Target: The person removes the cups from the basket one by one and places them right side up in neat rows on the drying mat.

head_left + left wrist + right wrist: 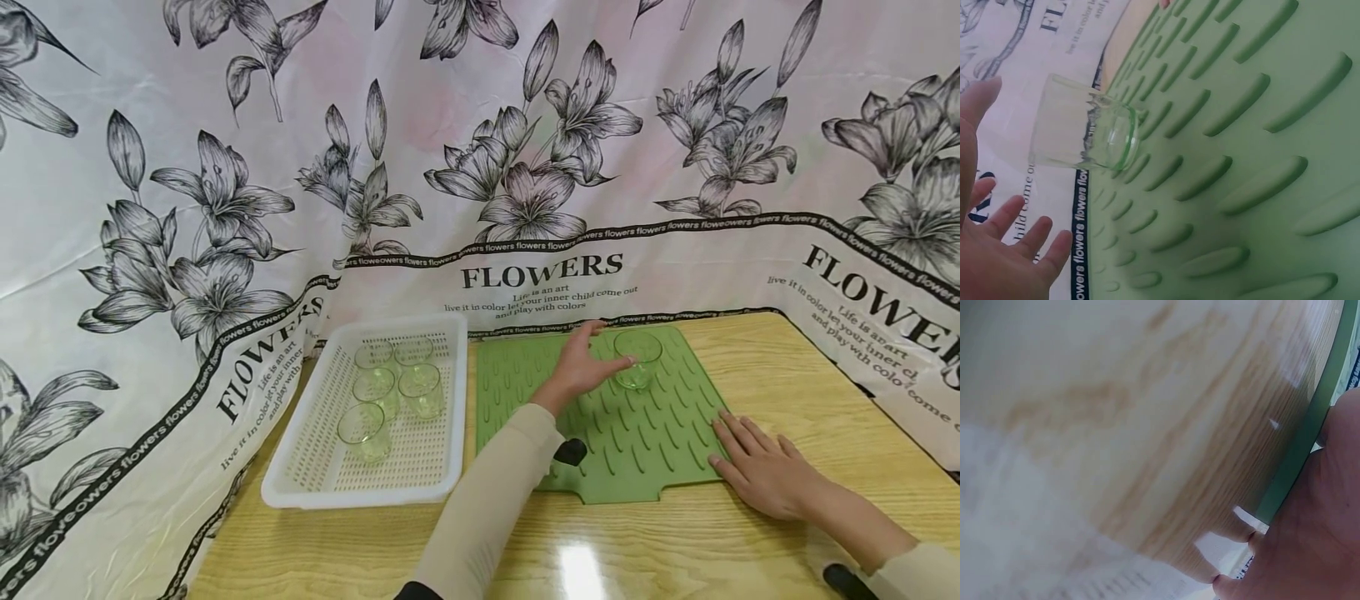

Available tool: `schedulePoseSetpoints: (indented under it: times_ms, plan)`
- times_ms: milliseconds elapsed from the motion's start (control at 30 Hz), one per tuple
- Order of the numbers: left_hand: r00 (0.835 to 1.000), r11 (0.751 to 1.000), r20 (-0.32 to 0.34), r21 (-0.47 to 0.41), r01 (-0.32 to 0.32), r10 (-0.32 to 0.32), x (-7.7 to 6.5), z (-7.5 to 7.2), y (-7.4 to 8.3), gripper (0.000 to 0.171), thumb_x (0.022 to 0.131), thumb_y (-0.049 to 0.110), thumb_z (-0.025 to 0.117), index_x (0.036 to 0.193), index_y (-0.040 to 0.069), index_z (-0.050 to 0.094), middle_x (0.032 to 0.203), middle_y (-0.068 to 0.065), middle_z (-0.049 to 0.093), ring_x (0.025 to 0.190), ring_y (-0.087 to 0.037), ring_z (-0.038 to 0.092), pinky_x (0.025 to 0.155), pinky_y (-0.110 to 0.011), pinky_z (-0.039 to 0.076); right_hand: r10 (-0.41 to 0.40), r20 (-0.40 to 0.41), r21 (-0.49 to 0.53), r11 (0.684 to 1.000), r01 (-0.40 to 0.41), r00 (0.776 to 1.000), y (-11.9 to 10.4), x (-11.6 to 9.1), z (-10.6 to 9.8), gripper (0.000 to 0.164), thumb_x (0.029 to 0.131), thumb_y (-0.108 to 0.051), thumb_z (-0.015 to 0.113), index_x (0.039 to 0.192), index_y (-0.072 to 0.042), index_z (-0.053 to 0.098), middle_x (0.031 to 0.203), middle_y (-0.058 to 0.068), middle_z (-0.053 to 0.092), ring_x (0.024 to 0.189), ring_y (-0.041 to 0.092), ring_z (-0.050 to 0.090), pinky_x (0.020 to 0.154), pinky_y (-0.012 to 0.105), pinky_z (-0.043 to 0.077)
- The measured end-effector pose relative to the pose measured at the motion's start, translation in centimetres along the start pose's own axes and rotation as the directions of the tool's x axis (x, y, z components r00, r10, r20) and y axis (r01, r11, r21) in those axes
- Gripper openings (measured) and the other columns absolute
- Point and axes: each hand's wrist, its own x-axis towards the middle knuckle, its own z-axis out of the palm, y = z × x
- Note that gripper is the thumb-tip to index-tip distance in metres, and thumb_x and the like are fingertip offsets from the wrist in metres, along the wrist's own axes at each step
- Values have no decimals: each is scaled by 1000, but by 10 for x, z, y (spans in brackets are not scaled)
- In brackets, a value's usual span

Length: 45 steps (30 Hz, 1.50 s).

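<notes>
L hand fingers spread wide, just beside clear round tumbler, upright on far R part of green ridged rectangular mat. R hand flat, fingers straight, at mat's R edge. White perforated rect. basket L of mat, w/ 5 similar tumblers.

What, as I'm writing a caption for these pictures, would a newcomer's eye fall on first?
Probably the green mat lying on the wooden table, with one clear glass standing near its far edge beside the left hand. To the mat's left sits a white basket holding five more glasses. Behind them rises a pale backdrop printed with large dark-line flowers.
</notes>
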Motion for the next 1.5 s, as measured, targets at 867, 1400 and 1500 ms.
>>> schedulePoseSetpoints:
  times_ms: [867,1400,1500]
  plan:
    - [990,989,-93,117,-93,105,-21,-29,24,41,95,22,73,133,11,62,129,-3,62,116,-25,62,88,-25,53,-6,-13,-15,1000,6,1000,1,-2,3,71,111,-44,37,156,9,27,164,31,17,145,58,19,105,84,13]
    - [980,910,-1,371,-185,200,-49,-68,35,45,95,31,72,134,13,60,131,-1,61,117,-20,60,95,-28,52,-4,-23,-20,1000,3,1000,0,-1,3,71,111,-44,37,156,9,27,164,31,17,145,58,19,105,84,13]
    - [980,905,9,382,-189,201,-55,-74,34,46,96,32,72,135,12,60,133,-2,61,118,-20,60,95,-29,53,-5,-23,-16,1000,5,1000,0,-1,3,71,111,-44,37,156,10,27,164,32,18,145,58,19,105,84,13]
